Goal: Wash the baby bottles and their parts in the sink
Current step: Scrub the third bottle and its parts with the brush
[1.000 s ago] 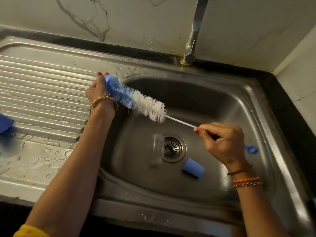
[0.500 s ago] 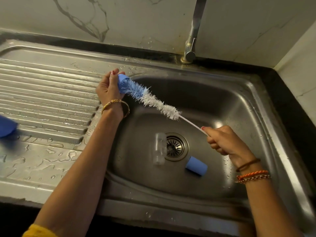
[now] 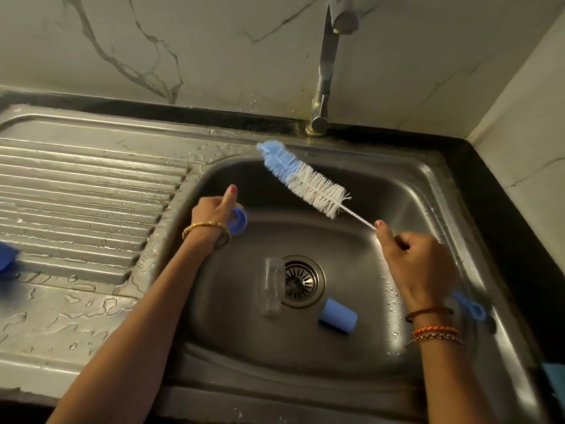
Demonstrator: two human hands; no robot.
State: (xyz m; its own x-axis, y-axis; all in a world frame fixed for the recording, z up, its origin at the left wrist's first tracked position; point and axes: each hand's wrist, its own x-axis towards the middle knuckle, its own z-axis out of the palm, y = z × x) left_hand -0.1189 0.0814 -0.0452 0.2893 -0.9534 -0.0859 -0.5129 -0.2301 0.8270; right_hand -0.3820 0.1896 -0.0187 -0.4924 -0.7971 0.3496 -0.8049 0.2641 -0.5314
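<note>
The clear bottle [image 3: 273, 286] lies at the drain's 9 o'clock, the blue cap [image 3: 338, 315] at its 5 o'clock; both apparently wait unwashed. The left hand [image 3: 214, 214] curls around a blue ring [image 3: 238, 220], probably a collar. The right hand [image 3: 419, 261] pinches the brush [image 3: 302, 179] wire, bristles toward 11 o'clock, tap [image 3: 328, 68] dry.

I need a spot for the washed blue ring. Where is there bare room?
The ribbed steel drainboard left of the basin is bare up to the blue object at its edge. Around the drain, the clear bottle and blue cap crowd it.
</note>
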